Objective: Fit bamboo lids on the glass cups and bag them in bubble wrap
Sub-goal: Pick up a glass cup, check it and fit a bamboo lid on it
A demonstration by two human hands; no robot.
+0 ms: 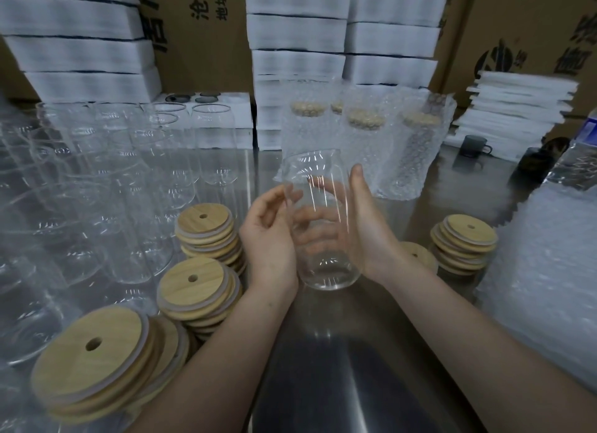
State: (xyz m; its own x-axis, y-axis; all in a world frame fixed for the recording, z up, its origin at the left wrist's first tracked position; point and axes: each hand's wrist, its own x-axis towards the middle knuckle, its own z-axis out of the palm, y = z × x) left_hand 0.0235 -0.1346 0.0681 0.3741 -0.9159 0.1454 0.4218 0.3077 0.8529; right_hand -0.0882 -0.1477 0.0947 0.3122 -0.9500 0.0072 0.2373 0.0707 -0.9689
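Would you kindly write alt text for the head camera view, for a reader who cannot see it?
A person's right hand grips a clear, lidless glass cup over a steel table, the left hand against its other side. Stacks of bamboo lids lie either side; bubble-wrapped lidded cups stand behind.

A packing station in a warehouse or small factory is shown. A steel worktable (323, 368) is crowded with rows of identical glass cups (97, 206), stacked bamboo lids (200, 290) and bubble-wrap bags (549, 287). It is backed by printed cardboard cartons (200, 44) and piles of white foam sheets (297, 31).
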